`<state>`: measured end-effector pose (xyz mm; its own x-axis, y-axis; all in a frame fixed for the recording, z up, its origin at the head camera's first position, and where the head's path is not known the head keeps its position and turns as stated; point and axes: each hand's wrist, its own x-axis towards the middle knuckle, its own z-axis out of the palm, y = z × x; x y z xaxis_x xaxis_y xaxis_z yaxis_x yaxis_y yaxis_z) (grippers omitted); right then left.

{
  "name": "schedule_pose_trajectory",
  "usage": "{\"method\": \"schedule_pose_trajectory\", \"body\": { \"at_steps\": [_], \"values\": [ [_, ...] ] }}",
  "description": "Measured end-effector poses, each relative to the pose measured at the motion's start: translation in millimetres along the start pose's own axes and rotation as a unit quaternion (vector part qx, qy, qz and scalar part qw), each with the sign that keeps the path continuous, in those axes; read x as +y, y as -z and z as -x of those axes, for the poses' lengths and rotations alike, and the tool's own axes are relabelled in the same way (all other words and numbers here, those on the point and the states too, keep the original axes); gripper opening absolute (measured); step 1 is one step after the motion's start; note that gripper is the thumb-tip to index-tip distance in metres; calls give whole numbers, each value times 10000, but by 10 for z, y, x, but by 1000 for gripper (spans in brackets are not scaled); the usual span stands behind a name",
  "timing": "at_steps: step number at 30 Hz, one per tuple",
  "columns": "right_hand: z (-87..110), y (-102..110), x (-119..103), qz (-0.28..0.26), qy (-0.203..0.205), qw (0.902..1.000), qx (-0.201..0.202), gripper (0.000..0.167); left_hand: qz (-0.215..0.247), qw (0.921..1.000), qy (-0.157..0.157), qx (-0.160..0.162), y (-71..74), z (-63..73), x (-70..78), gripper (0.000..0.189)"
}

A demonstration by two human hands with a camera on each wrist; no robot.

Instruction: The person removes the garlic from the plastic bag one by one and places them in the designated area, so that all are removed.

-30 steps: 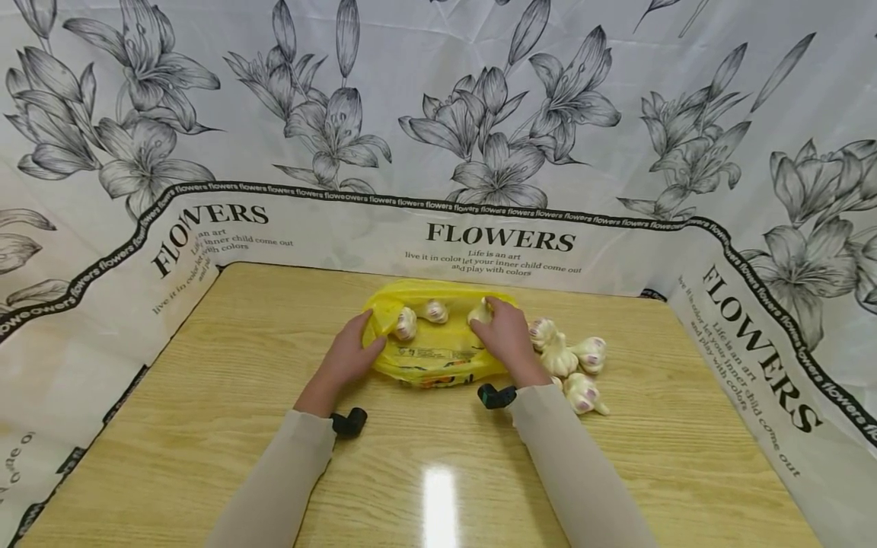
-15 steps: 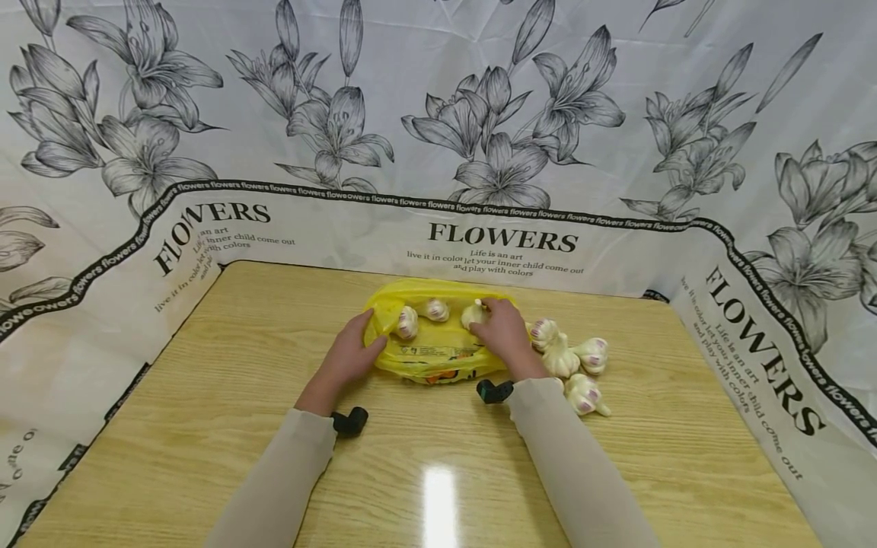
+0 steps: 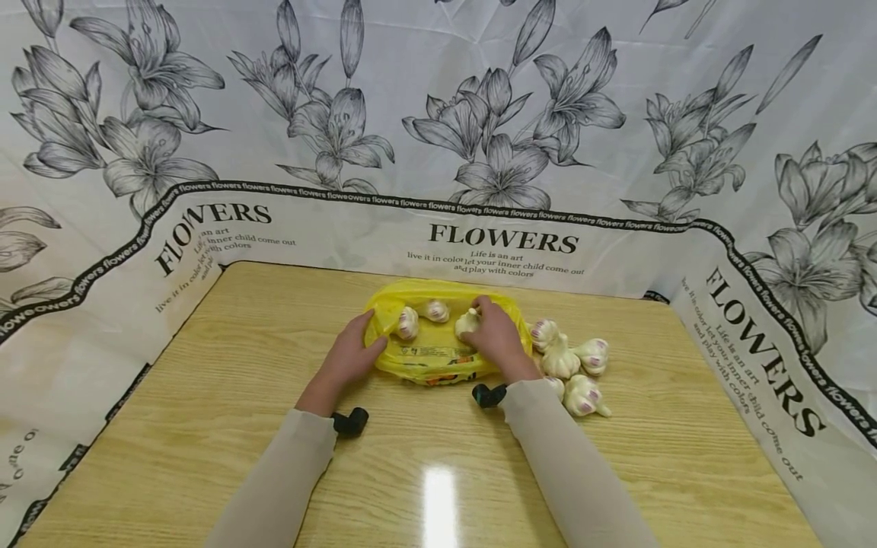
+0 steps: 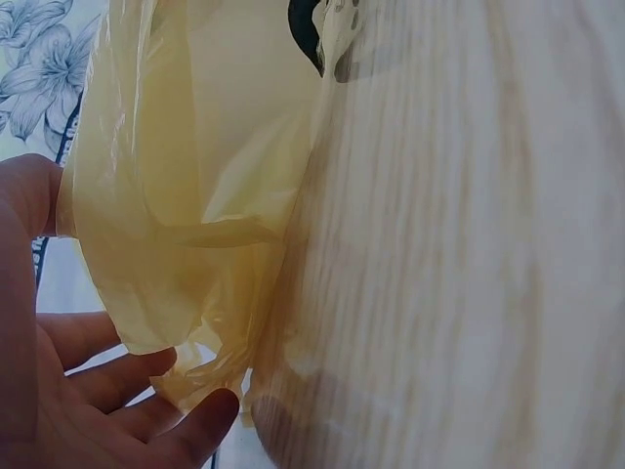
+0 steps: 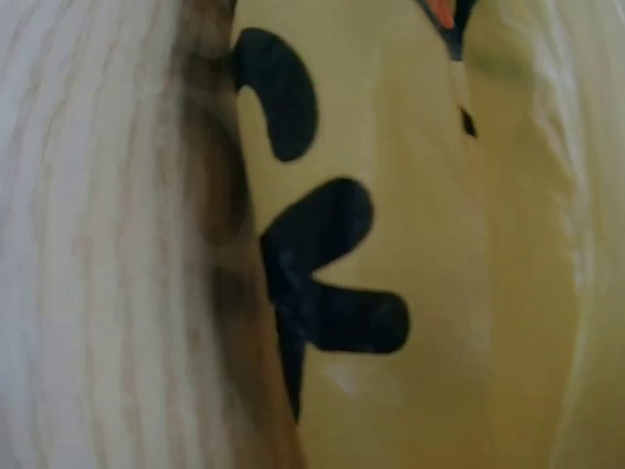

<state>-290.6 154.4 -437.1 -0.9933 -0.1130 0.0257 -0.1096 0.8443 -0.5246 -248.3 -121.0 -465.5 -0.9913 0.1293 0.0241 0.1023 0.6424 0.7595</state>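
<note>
A yellow plastic bag (image 3: pixel 428 354) lies on the table with its mouth spread towards me. Its left rim is gripped by my left hand (image 3: pixel 349 352); in the left wrist view, the fingers of the left hand (image 4: pixel 107 391) bend about the thin yellow plastic (image 4: pixel 186 195). My right hand (image 3: pixel 499 335) reaches into the right side of the bag and holds a garlic bulb (image 3: pixel 467 325) between thumb and fingers. Two more bulbs sit inside, one garlic bulb (image 3: pixel 407 323) near the left rim and another garlic bulb (image 3: pixel 436 310) further back. The right wrist view shows only printed bag (image 5: pixel 420 244) and table.
Several loose garlic bulbs (image 3: pixel 562 358) lie grouped on the wooden table (image 3: pixel 384 472), just right of the bag and close to my right wrist. A floral-printed cloth (image 3: pixel 356 228) stands round the back and sides of the table.
My right hand has moved a little left inside the bag, carrying its garlic bulb with it. The left hand keeps its hold on the rim.
</note>
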Motion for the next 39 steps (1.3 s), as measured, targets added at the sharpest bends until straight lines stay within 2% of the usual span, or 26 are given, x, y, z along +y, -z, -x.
{"method": "schedule_pose_trajectory", "body": {
  "at_steps": [3, 6, 21, 28, 39],
  "values": [
    [-4, -37, 18, 82, 134, 9999, -71, 65, -27, 10000, 17, -14, -4, 6, 4, 70],
    [6, -48, 20, 103, 231, 9996, -133, 70, -34, 10000, 8, 3, -6, 7, 7, 70],
    [163, 70, -93, 61, 419, 9989, -211, 69, -23, 10000, 37, 76, -1, -10, -22, 70],
    [268, 161, -100, 14, 455, 9989, -136, 66, 34, 9999, 87, 101, 3, -22, -39, 69],
    [440, 358, -103, -79, 700, 9975, 70, 60, 6, 9998, -31, 174, 16, -12, -32, 68]
  ]
}}
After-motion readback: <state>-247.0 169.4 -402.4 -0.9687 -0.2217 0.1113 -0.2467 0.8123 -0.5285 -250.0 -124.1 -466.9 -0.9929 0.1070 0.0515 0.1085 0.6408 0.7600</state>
